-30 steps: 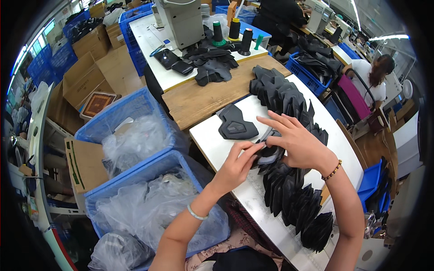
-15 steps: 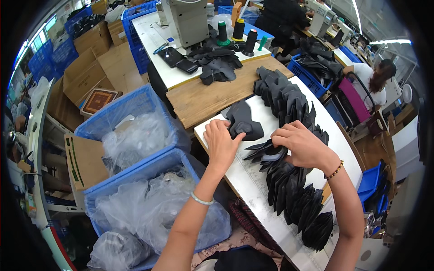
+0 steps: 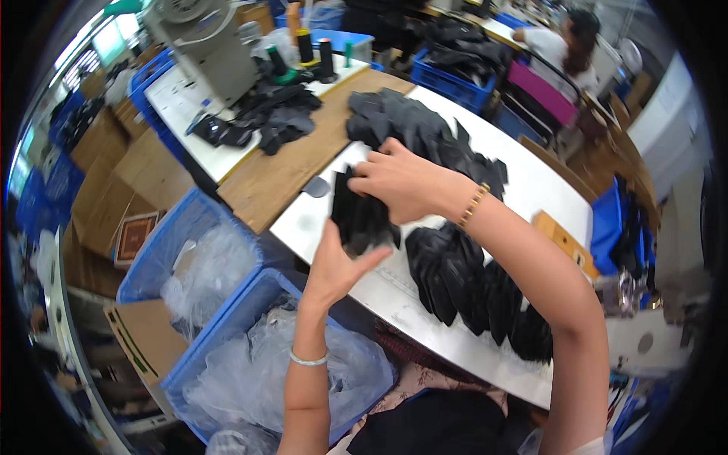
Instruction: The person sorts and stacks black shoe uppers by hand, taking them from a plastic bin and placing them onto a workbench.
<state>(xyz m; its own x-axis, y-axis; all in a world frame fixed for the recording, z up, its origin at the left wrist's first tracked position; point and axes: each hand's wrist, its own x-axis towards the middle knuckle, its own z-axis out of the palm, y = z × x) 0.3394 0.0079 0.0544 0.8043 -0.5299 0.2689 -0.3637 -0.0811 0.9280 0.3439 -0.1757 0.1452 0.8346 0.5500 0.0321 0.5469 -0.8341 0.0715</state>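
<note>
My right hand (image 3: 406,182) reaches across the white table (image 3: 303,227), its fingers closed on the upper part of a stack of black cut pieces (image 3: 356,216). The pieces look like fabric or leather and stand on edge, slightly blurred. Beside the lower end of that stack is my left hand (image 3: 334,269), thumb and fingers spread wide. Whether its fingertips touch the pieces, I cannot tell. Right of the stack, more black pieces lie overlapped in a row, in a far group (image 3: 409,125) and a near group (image 3: 447,277). My right forearm hides part of the row.
A wooden board (image 3: 280,178) borders the table's far left, with a sewing machine (image 3: 201,53) and thread cones (image 3: 305,47) beyond. Blue crates (image 3: 178,379) lined with plastic stand at left. A small wooden block (image 3: 565,243) lies at right. A person (image 3: 569,45) sits further back.
My right hand has moved left from the row and now grips a stack upright where a flat piece lay. My left hand has let go of that piece and spread. The view has shifted.
</note>
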